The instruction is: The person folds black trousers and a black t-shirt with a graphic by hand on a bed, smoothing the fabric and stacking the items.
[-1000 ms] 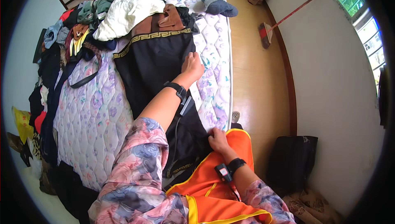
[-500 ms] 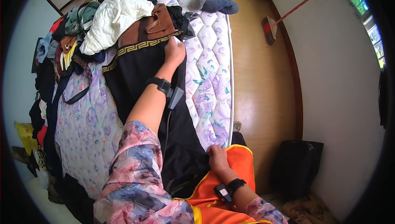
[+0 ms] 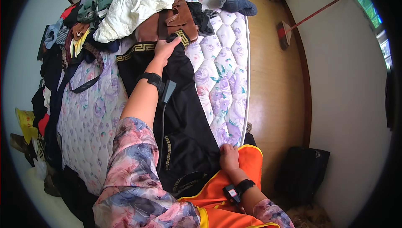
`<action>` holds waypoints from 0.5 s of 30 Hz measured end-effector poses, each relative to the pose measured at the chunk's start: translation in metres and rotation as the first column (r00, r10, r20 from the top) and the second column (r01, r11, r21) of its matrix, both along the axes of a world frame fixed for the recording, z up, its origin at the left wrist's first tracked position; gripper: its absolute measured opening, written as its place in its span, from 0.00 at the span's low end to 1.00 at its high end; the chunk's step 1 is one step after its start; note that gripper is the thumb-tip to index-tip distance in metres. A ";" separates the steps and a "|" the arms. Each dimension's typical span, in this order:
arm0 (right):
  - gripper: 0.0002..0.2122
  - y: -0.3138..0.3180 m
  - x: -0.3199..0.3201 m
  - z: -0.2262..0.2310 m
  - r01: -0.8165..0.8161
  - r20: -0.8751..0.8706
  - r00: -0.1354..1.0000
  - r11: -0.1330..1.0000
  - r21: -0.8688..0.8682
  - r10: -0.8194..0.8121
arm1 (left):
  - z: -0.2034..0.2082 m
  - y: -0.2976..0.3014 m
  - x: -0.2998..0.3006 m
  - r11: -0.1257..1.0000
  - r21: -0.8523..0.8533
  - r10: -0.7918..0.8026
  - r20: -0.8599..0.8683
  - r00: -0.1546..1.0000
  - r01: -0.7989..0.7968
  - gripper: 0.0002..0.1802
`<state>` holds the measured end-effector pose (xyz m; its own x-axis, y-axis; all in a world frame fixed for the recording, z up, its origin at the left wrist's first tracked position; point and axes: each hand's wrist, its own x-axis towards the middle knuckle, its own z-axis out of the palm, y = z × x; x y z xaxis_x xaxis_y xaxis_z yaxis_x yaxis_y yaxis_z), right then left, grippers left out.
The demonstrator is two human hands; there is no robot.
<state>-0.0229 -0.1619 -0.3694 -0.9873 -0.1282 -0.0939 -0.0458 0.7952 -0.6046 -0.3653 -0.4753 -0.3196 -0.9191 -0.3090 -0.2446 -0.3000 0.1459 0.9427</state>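
A black garment (image 3: 180, 106) with a gold key-pattern band (image 3: 140, 47) lies lengthwise on the floral mattress (image 3: 228, 77). My left hand (image 3: 164, 51) is closed on its far edge, where the banded corner is bunched and turned over. Near the mattress's right front corner, my right hand (image 3: 229, 157) has its fingers curled on the garment's near right edge. More gold pattern shows on the cloth close to me. Both wrists wear black straps with small devices, and a cable runs down from the left one. Orange cloth with yellow trim (image 3: 240, 165) covers my lap.
Beyond the garment lie a brown leather bag (image 3: 183, 16) and a white cloth (image 3: 132, 12). Heaped clothes (image 3: 94, 8) line the left side. A grey-blue cap-like item (image 3: 236, 3) rests far right. A broom (image 3: 284, 35) and black case (image 3: 302, 173) stand by the wall.
My left hand has drawn the far banded edge inward to the left, and its corner is now turned over. My right hand stays at the near edge. The view has shifted slightly.
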 end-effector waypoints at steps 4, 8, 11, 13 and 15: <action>0.05 0.001 0.000 -0.001 0.005 -0.008 1.000 1.000 0.003 -0.005 | 0.046 0.030 0.001 0.912 0.410 0.102 -0.220 0.970 -0.003 0.13; 0.06 -0.001 -0.001 0.003 0.021 -0.014 1.000 0.999 0.025 -0.021 | 0.072 0.011 0.000 0.354 0.891 0.000 -0.304 0.953 0.284 0.10; 0.06 -0.005 0.002 0.002 -0.014 -0.006 1.000 0.999 0.032 0.014 | 0.012 -0.040 -0.011 0.572 0.817 0.197 -0.060 0.979 -0.066 0.12; 0.06 -0.002 -0.002 -0.001 0.012 -0.012 1.000 0.998 0.055 -0.011 | -0.003 -0.031 -0.009 0.851 0.461 0.250 0.068 0.966 -0.252 0.11; 0.06 -0.002 0.000 -0.001 0.002 -0.014 1.000 0.998 0.061 -0.002 | 0.020 -0.030 0.014 0.929 0.149 0.352 -0.064 0.934 -0.340 0.11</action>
